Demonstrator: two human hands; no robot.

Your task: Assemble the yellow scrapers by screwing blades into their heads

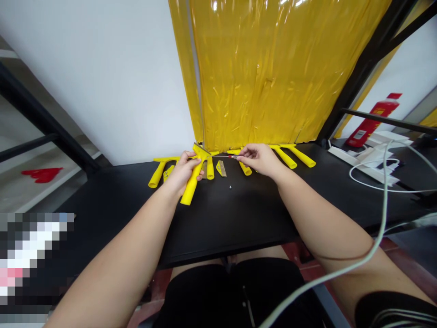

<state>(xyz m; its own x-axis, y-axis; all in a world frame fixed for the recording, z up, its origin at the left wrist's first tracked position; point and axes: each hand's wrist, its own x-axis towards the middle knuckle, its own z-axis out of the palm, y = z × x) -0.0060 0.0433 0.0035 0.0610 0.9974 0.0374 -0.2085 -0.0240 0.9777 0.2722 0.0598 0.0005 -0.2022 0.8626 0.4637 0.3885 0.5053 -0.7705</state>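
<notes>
Yellow scraper (190, 190) leans in the grip of our left hand (182, 173), over the black surface (235, 221), and our right hand (261, 159) pinches a thin screwdriver (231, 156) pointing at the scraper's top.

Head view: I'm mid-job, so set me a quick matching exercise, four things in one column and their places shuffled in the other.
Things
1. Yellow T-shaped plastic tool nearest the wearer
2. Slim metal rod
3. Small silvery piece
4. Red plastic bottle

Places
A. Lying on the black tabletop
B. Behind a black bar, right side of the view
C. Gripped in the left hand
D. Pinched in the right hand

Pairs: 1-C, 2-D, 3-A, 4-B
</notes>
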